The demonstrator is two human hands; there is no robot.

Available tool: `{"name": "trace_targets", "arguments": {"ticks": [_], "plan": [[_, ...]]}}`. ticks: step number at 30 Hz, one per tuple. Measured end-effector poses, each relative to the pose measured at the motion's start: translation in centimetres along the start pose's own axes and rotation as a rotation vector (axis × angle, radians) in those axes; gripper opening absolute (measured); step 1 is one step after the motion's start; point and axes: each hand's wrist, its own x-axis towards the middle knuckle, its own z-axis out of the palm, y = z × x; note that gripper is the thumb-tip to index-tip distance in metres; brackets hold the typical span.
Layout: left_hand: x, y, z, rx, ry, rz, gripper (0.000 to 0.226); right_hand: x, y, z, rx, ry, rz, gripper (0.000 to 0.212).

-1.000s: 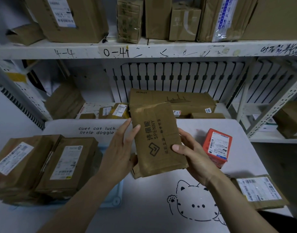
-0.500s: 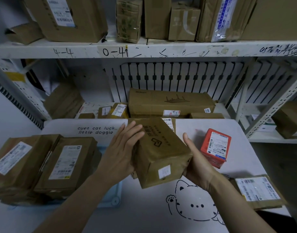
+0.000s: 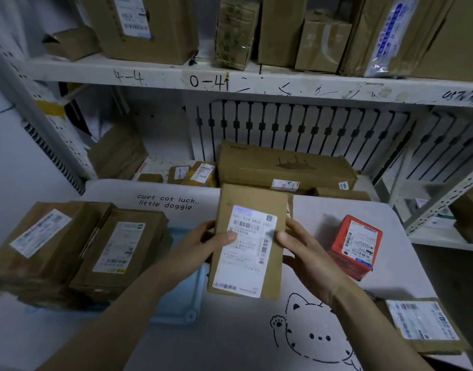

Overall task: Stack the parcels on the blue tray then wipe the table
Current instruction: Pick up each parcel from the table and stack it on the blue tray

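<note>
Lurker: Grip check, what's each hand doing?

Packer: Both are on one brown parcel (image 3: pixel 250 242), held up over the table (image 3: pixel 230 344) with its white label facing the camera. The left hand (image 3: pixel 203 245) grips the left edge, thumb lying across the label. The right hand (image 3: pixel 302 253) curls round the right edge, thumb on the front too.

Lurker: ok, and where's everything else from there?

Packer: The blue tray (image 3: pixel 182 303) sits just left of and below the held parcel, partly under the left wrist. The stacked parcels (image 3: pixel 123 250) on it are further left of the left hand, two labelled ones side by side on top. A red box (image 3: pixel 356 245) stands just right of the right hand, on the table. A flat labelled parcel (image 3: pixel 422 322) lies well right of the grip and nearer the person, beyond the right forearm. The cat drawing (image 3: pixel 315 333) on the tabletop is under the right wrist.
</note>
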Motion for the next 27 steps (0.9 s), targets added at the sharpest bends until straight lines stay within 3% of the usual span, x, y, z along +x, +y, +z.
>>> {"name": "trace_targets", "arguments": {"ticks": [6, 14, 17, 19, 24, 27], "plan": [[-1.4, -0.1, -1.7, -0.124, -0.033, -0.121, 0.058, 1.2, 0.5, 2.1, 0.049, -0.021, 0.082, 0.059], [-2.8, -1.9, -3.1, -0.648, 0.031, -0.218, 0.059, 3.8, 1.5, 7.3, 0.243, -0.038, 0.214, 0.090], [-3.7, -3.2, -4.8, -0.943, 0.091, -0.232, 0.081, 4.4, 1.3, 9.5, 0.325, -0.031, 0.243, 0.062], [-4.4, -4.0, -6.3, -1.133, 0.126, -0.230, 0.082, 4.9, 1.2, 10.9, 0.397, -0.012, 0.290, 0.048], [-6.3, -6.0, -8.5, -1.397, 0.197, -0.108, 0.062, 7.0, 1.2, 15.7, 0.421, 0.006, 0.365, 0.041], [-7.2, -7.4, -9.2, -1.515, 0.341, -0.050, 0.056, 9.0, 2.0, 19.1, 0.377, 0.015, 0.373, 0.046]]}}
